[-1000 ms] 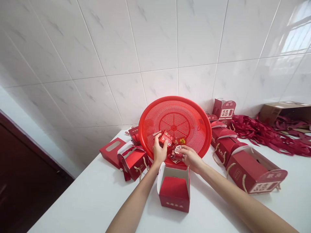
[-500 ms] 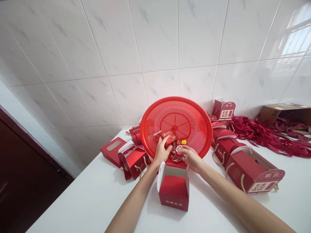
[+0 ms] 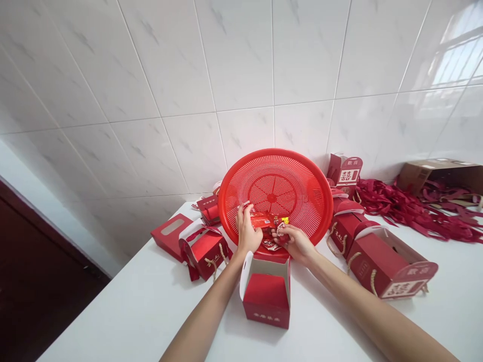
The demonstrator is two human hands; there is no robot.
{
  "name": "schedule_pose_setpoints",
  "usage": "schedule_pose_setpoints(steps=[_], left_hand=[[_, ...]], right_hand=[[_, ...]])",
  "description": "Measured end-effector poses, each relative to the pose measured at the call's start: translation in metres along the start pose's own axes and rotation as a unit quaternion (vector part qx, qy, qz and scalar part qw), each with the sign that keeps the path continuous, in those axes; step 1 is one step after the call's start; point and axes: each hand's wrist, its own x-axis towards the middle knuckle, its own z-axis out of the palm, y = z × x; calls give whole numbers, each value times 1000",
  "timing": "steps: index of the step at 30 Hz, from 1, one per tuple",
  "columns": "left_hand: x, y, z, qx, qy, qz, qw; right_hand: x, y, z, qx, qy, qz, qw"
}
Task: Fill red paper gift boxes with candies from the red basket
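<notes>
Inside the red basket (image 3: 275,152), my left hand (image 3: 248,236) touches a red packet (image 3: 261,220), grip unclear; my right hand (image 3: 301,245) pinches a small wrapped piece (image 3: 280,228). Nearer me than the basket, the front box (image 3: 266,301) stands unclosed between my forearms, contents hidden. Right of the basket are roped boxes (image 3: 388,261) and loose ribbon (image 3: 396,203).
</notes>
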Motion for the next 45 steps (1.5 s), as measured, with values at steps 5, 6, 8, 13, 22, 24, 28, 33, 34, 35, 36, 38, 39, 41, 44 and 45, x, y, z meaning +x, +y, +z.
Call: schedule_pose_setpoints(steps=[5, 6, 8, 13, 22, 24, 28, 33, 34, 35, 36, 38, 39, 41, 44, 45], left_hand=[[3, -2, -2, -27, -32, -35, 999], [4, -2, -3, -36, -41, -45, 997], [4, -2, -4, -44, -55, -56, 996], [4, 2, -10, -30, -52, -25, 998], [-1, 13, -18, -59, -295, 98, 948], [-2, 14, -16, -54, -318, 110, 940], [-4, 15, -13, -25, -322, 108, 940], [-9, 19, -10, 25, -306, 67, 950], [-10, 19, -9, 32, -306, 58, 950], [-11, 19, -9, 38, -308, 51, 949], [-11, 19, -9, 42, -308, 45, 949], [-12, 18, -9, 45, -306, 36, 950], [-11, 18, -9, 43, -303, 34, 951], [-11, 16, -9, 35, -297, 34, 954], [-9, 14, -10, 9, -290, 48, 956], [-9, 13, -10, -1, -288, 54, 956]], right_hand=[[2, 0, -2, 14, 6, -8, 1000], [2, 0, -2, 16, 7, -10, 1000], [2, 0, -3, 19, 7, -15, 1000], [5, 2, -5, 19, 10, -19, 1000], [8, 1, -7, 16, 7, -25, 1000], [8, 0, -7, 16, 5, -35, 999], [8, -1, -9, 6, 13, -60, 998], [9, -4, -12, -23, 77, -131, 988], [9, -6, -13, -32, 93, -146, 984], [10, -7, -14, -41, 107, -158, 981], [10, -9, -15, -52, 119, -165, 978], [10, -11, -16, -73, 134, -170, 974], [10, -11, -17, -84, 138, -169, 972], [11, -11, -17, -105, 142, -164, 970], [10, -11, -18, -136, 139, -153, 969], [10, -11, -18, -147, 135, -148, 969]])
